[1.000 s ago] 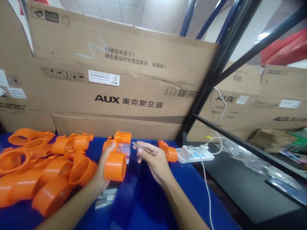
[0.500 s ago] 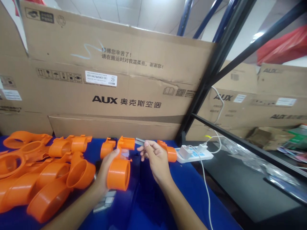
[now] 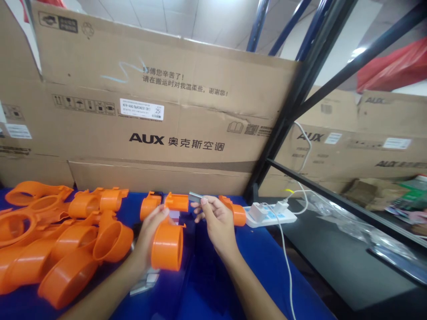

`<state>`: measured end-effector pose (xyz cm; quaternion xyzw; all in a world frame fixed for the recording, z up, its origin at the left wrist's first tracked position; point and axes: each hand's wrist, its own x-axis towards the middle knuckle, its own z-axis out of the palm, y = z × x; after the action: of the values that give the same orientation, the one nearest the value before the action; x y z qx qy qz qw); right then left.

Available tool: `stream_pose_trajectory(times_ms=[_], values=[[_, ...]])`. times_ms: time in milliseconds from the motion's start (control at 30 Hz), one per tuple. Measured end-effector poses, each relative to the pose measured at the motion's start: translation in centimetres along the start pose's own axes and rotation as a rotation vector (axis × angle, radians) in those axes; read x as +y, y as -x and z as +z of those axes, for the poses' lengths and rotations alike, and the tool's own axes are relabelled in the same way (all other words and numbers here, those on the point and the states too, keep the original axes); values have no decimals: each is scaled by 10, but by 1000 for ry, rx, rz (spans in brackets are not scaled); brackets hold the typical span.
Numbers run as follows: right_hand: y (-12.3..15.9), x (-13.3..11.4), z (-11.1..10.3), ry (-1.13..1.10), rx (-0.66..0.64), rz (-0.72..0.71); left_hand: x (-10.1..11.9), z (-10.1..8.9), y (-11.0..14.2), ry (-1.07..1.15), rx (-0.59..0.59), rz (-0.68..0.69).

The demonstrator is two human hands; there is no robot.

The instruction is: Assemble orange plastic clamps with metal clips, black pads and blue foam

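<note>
My left hand is closed around an orange plastic part, which has a wide ring at its lower end and a smaller block-like end on top. Between the thumb and fingers of my right hand is a small flat grey metal strip. The strip's free end points left, close to the upper end of the orange part, with a small gap between them. Behind my left hand stands another orange piece. One more orange piece sits just beyond my right hand, partly hidden by it.
Several orange ring parts are heaped on the blue table surface at left. A white power strip with plugs and a cable lies at right. Large cardboard boxes stand behind, beside a black metal frame.
The orange part in my left hand has shifted slightly down and tilted a little. My right hand with the metal strip stays almost in place.
</note>
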<state>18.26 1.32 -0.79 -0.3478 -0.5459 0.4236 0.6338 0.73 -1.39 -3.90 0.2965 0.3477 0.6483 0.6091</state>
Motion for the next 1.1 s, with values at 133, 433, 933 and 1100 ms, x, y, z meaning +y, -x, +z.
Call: stream_pose_trajectory(times_ms=[133, 433, 933, 1100], values=[[0, 0, 1, 28, -23, 4, 4, 3, 6, -63, -86, 39], [1, -3, 0, 31, -37, -5, 5, 4, 8, -161, -102, 89], [4, -5, 0, 33, -9, -23, 4, 2, 6, -214, -26, 128], [2, -2, 0, 71, -29, -1, 4, 3, 5, -225, -42, 138]])
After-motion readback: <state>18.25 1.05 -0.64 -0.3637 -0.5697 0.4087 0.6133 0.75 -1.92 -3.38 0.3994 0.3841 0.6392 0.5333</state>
